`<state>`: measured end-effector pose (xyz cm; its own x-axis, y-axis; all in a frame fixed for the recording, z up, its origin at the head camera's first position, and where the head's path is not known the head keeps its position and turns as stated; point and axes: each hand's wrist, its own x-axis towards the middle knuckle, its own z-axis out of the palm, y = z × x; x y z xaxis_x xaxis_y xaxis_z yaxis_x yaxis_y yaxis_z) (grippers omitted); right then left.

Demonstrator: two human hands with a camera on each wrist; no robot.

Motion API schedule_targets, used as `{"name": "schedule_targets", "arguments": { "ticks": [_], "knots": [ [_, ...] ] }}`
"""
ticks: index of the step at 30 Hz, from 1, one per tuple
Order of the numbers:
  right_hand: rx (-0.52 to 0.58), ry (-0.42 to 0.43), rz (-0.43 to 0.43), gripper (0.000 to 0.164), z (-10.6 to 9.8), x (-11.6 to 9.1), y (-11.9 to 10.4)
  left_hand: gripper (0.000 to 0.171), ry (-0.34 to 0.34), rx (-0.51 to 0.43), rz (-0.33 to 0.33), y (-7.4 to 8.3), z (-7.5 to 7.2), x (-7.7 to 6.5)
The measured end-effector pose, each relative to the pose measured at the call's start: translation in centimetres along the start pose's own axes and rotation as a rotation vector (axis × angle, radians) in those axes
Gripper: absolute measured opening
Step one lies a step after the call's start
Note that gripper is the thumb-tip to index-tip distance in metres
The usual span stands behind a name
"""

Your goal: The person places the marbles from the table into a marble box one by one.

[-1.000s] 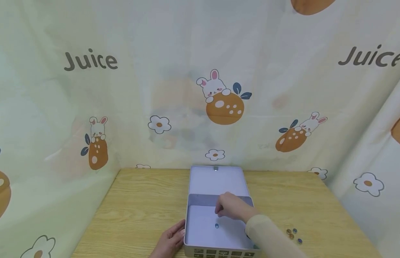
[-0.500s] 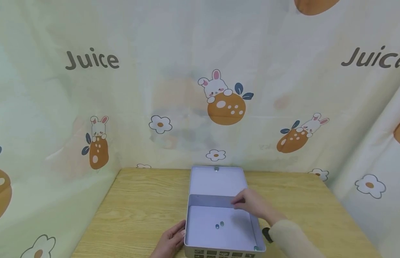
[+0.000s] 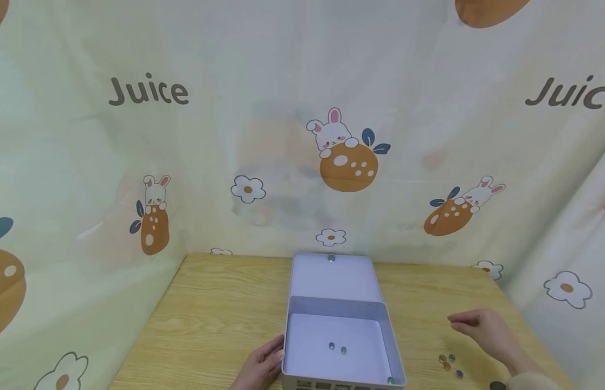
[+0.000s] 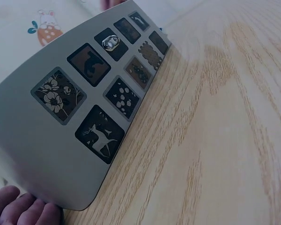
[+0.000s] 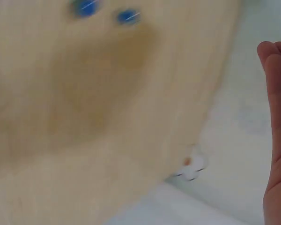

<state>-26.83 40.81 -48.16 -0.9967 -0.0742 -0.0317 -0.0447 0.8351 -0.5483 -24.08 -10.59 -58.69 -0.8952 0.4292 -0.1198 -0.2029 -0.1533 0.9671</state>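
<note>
A pale cloth [image 3: 219, 130] printed with rabbits, oranges, flowers and the word Juice hangs behind a wood-grain bench [image 3: 224, 303]. In the head view, a light box [image 3: 390, 342] sits on the bench, its lid [image 3: 334, 279] laid back towards the cloth. Inside are 3 beads: a bluish bead [image 3: 332, 346] and a green bead [image 3: 343, 350] near the middle, and a corner bead [image 3: 390, 381] at the front right. The left hand [image 3: 261, 364] rests its fingers against the box's left side, without clenching. The right hand [image 3: 483, 330] hangs over the bench right of the box, free, fingers fairly straight and thumb close to them; near it lie 2 amber beads [image 3: 446, 366] and 2 blue beads [image 3: 459, 374]. In the left wrist view, 10 picture panels [image 4: 122, 97] decorate the box's front, with left fingertips at its corner. In the right wrist view, the right fingers extend together at the edge, and 2 blue beads show blurred.
</note>
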Motion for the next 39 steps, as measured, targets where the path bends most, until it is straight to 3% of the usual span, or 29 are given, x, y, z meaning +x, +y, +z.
{"name": "schedule_targets", "arguments": {
  "ticks": [4, 8, 13, 17, 25, 30, 32, 34, 37, 39],
  "knots": [
    [-0.107, -0.017, 0.023, 0.021, 1.3, -0.6, 2.7, 0.070, 0.009, -0.004, -0.013, 0.0, 0.1, 0.1],
    [-0.194, -0.058, 0.028, 0.013, 3.1, -0.8, 3.9, 0.070, 0.014, -0.015, -0.019, -0.1, 0.0, 0.2],
    [-0.160, -0.135, 0.089, 0.011, 4.3, -0.8, 3.7, 0.072, 0.019, -0.023, -0.020, -0.1, 0.1, 0.2],
    [-0.148, -0.150, 0.130, 0.008, 4.8, -0.8, 3.3, 0.072, 0.013, -0.024, -0.015, 0.0, 0.1, 0.3],
    [-0.185, -0.103, 0.091, 0.010, 5.3, -1.0, 3.5, 0.071, 0.016, -0.023, -0.019, 0.0, -0.1, 0.4],
    [-0.123, -0.053, 0.093, 0.014, 4.9, -1.1, 3.8, 0.071, 0.010, -0.020, -0.028, -0.2, -0.1, 0.2],
    [-0.055, -0.018, 0.125, 0.021, 4.1, -1.2, 3.5, 0.072, 0.011, -0.019, -0.035, -0.2, -0.1, 0.2],
    [0.084, -0.006, 0.170, 0.032, 2.9, -1.2, 3.0, 0.072, 0.014, -0.015, -0.036, -0.2, -0.1, 0.1],
    [0.508, 0.027, 0.160, 0.028, 1.4, -1.3, 2.1, 0.072, 0.020, -0.016, -0.036, -0.2, -0.2, 0.1],
    [0.833, 0.030, 0.069, 0.025, 0.6, -1.3, 1.6, 0.072, 0.020, -0.017, -0.034, -0.2, -0.2, 0.1]
  ]
}}
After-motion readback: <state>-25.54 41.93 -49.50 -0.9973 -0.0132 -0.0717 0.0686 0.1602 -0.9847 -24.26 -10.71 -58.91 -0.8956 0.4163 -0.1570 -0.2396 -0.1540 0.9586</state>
